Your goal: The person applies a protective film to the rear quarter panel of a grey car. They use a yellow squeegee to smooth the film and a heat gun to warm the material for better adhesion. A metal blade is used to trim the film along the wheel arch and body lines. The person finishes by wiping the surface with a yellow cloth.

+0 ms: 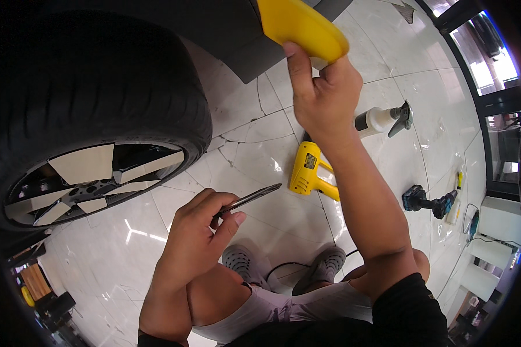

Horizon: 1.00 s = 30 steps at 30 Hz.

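Observation:
My left hand [194, 234] is closed around a slim metal cutter knife [252, 197], its pointed end aimed right and slightly up. The fingers hide the knife's rear part. Higher up, my right hand [329, 95] pinches a flat yellow squeegee [304, 29] between thumb and fingers. That squeegee overlaps the edge of a dark grey car body panel [228, 34]; whether it touches the panel I cannot tell. Below my right hand, partly behind the forearm, a yellow heat gun [307, 170] lies on the floor.
A car tyre [104, 98] with a black and pale-spoked wheel [87, 188] fills the left. On the tiled floor [255, 144] to the right lie a spray bottle [380, 119] and a cordless drill [428, 202]. A cable [289, 265] runs between my feet.

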### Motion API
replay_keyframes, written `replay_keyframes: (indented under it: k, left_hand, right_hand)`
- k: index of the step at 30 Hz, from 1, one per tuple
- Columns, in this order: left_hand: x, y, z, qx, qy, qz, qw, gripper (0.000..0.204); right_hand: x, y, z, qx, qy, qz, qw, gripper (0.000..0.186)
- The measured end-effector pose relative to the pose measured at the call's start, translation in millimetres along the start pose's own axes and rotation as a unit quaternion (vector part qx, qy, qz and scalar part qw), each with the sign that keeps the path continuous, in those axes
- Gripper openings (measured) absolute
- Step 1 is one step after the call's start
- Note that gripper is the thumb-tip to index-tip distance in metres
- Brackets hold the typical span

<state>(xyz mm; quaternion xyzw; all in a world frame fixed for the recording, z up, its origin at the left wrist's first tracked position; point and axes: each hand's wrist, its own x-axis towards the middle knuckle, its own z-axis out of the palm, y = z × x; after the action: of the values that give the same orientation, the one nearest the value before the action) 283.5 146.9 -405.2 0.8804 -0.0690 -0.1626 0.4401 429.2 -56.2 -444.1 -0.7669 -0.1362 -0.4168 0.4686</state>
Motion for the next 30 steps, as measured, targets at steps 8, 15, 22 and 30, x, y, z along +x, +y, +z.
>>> replay_keyframes:
  k: [8,15,22,30]
  left_hand:
    - [2.0,1.5,-1.0,-0.014,-0.013,-0.026,0.999,0.02]
    - [1.6,-1.5,-5.2,0.016,-0.022,-0.012,1.0,0.021]
    - [-1.1,-6.7,-8.9,0.025,-0.027,0.008,0.999,0.021]
    - [-0.2,-7.0,-10.2,0.011,-0.036,-0.002,0.999,0.021]
  right_hand:
    - [-14.8,16.8,0.1,0.13,0.065,0.063,0.987,0.018]
    - [-12.7,14.9,5.4,0.081,0.019,0.056,0.995,0.018]
    - [-9.9,11.1,7.2,0.035,0.015,-0.005,0.999,0.017]
    - [3.5,-12.4,8.1,-0.073,-0.011,-0.078,0.994,0.018]
